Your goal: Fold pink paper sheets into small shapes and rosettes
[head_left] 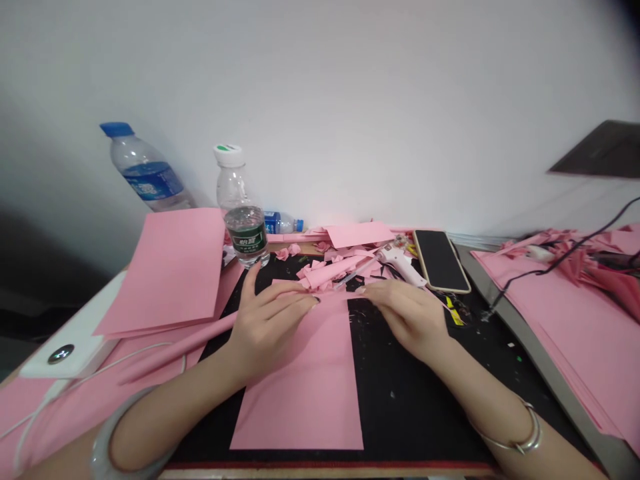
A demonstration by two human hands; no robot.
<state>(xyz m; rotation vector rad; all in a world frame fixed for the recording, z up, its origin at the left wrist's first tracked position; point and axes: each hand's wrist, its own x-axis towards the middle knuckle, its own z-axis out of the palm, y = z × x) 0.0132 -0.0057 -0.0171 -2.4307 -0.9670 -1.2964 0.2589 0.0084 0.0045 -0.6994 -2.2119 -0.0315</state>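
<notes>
Pale, translucent ring bangle [101, 443]: circling your left forearm, closest to the camera. White, flat-sided device with a round silver button [67, 353]: lying at the left edge. Large pink paper sheets [170, 267]: resting beside it, in front of a clear plastic bottle with a blue cap [153, 177]. Slim pink paper tube [185, 349]: slanting towards your wrist. Clear plastic bottle with a white cap and green label [245, 230]: standing behind your left hand [273, 323]. That hand is reaching rightward, one digit raised, fingertips meeting pink paper; you are hiding its underside, so whether it is pinching cannot be told. Flat, rectangular pink paper sheet [305, 393]: lying below it on a black work surface [425, 400]. Narrow pink paper strip [340, 294]: spanning your fingertips, at the sheet's far end. Your right hand [407, 317] is pinching the strip's right end.

Step, as judged: you are handling or aligning the strip two-handed; the next move is calling for level, light fingertip control. Pale plastic glue gun [405, 265] and black-screened phone [440, 260]: lying beyond your right hand.
</notes>
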